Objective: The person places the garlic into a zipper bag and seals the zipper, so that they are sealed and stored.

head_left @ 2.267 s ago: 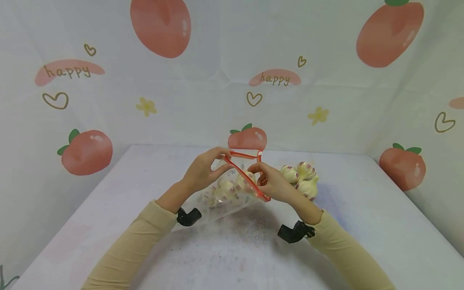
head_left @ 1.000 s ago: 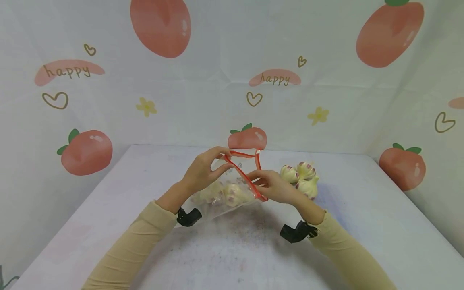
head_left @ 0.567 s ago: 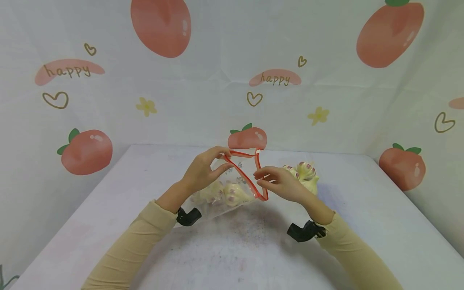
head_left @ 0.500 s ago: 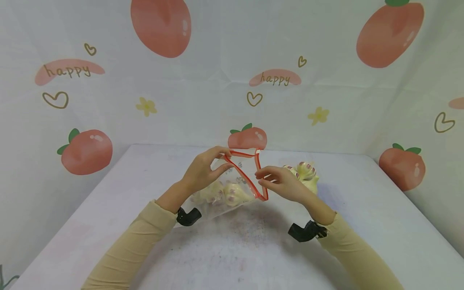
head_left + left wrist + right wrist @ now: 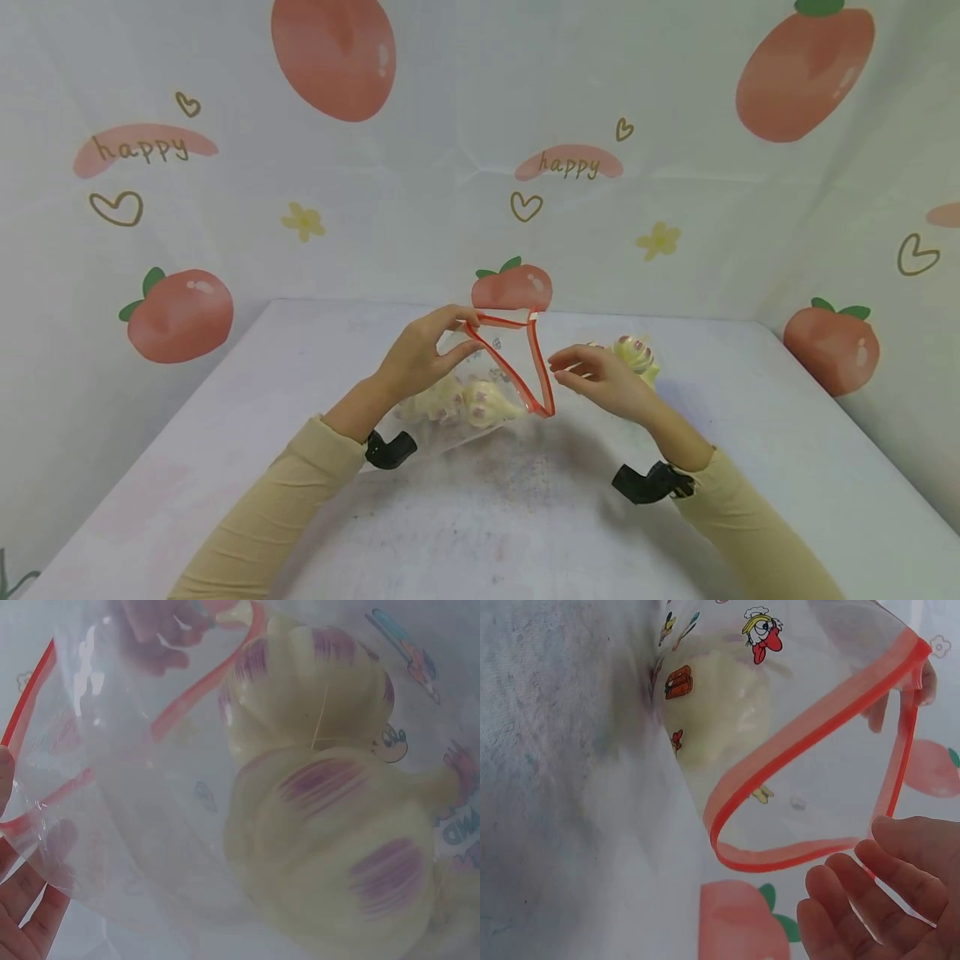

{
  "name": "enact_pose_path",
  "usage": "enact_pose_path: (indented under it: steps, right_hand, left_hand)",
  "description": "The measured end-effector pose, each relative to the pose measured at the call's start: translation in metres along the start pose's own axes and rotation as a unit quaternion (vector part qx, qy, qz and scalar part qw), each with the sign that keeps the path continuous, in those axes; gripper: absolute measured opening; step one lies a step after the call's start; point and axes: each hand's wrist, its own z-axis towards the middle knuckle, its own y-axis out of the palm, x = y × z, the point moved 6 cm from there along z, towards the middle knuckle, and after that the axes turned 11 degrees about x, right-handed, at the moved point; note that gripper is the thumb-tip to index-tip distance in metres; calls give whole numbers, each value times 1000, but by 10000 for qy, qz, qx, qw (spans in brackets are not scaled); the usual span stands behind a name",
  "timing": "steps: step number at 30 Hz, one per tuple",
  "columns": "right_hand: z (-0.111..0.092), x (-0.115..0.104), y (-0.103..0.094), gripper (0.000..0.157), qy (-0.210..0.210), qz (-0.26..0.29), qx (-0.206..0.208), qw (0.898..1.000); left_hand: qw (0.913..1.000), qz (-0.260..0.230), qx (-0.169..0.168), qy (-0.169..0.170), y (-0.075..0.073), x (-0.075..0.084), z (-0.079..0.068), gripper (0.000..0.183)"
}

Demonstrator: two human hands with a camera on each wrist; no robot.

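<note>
A clear zip bag with a red-edged mouth (image 5: 542, 367) and small cartoon prints stands gaping in the middle of the table. My left hand (image 5: 427, 354) pinches the upper edge of that mouth between thumb and fingers. Inside the bag lie several garlic bulbs (image 5: 487, 402), pale with purple streaks, also seen large through the plastic as a garlic bulb (image 5: 337, 847) in the left wrist view. My right hand (image 5: 603, 379) hovers just right of the mouth, fingers relaxed and holding nothing. Behind it, loose garlic bulbs (image 5: 636, 354) are partly hidden.
The pale table (image 5: 480, 533) runs back to a white cloth backdrop (image 5: 435, 167) printed with red fruit, hearts and flowers. Each wrist wears a black camera mount (image 5: 390, 450).
My right hand was inside the bag's mouth with a garlic bulb, let go of it there, and has drawn out to the right. The left hand keeps its place on the bag.
</note>
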Motion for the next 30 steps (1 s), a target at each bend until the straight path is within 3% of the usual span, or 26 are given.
enact_pose_path:
  steps: [6, 22, 30]
  right_hand:
    - [-5, 8, -6, 23, 256, 31, 50, 9997]
    - [-12, 18, -33, 25, 325, -643, 590, 9957]
    - [-17, 29, -51, 27, 585, -836, 824, 9914]
  left_hand:
    - [10000, 27, -12, -16, 0, -1, -1, 29]
    - [10000, 37, 14, -12, 0, -3, -2, 29]
    - [10000, 20, 6, -44, -1, -2, -3, 28]
